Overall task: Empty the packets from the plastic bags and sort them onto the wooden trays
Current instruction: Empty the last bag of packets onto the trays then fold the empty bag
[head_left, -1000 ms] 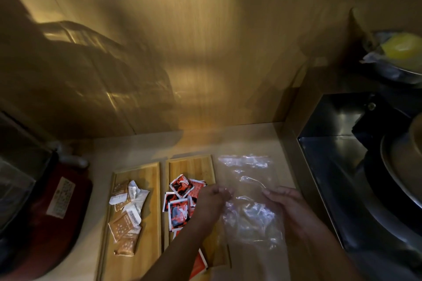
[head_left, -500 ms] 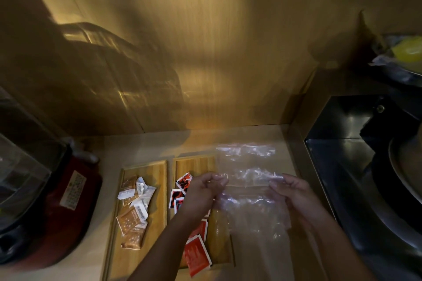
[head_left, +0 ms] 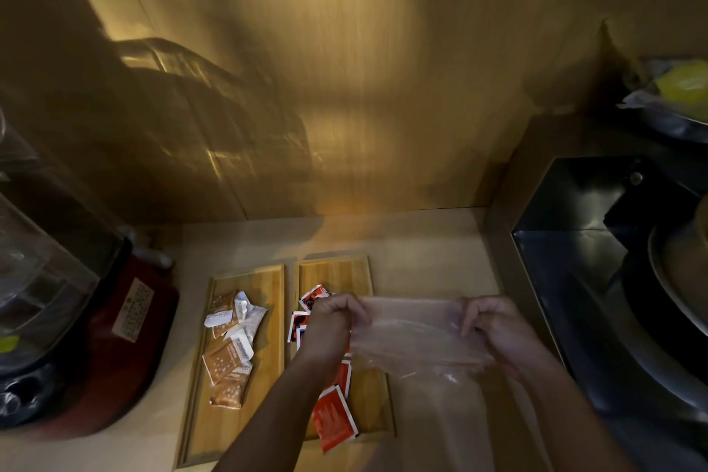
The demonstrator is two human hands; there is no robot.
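Two wooden trays lie side by side on the counter. The left tray (head_left: 199,418) holds several brown and white packets (head_left: 229,353). The right tray (head_left: 337,270) holds several red packets (head_left: 335,420), partly hidden under my left forearm. My left hand (head_left: 331,322) and my right hand (head_left: 494,326) each grip an end of a clear plastic bag (head_left: 412,337), held stretched between them just above the counter, to the right of the right tray. The bag looks empty.
A red appliance (head_left: 115,349) with a clear container stands at the left. A dark metal sink (head_left: 597,272) with a pan sits at the right. A wooden wall panel rises behind the counter. A bowl with something yellow (head_left: 682,88) sits at the far right.
My hands have lifted the crumpled bag off the counter and pulled it taut between them. The second clear bag that lay behind it is no longer visible.
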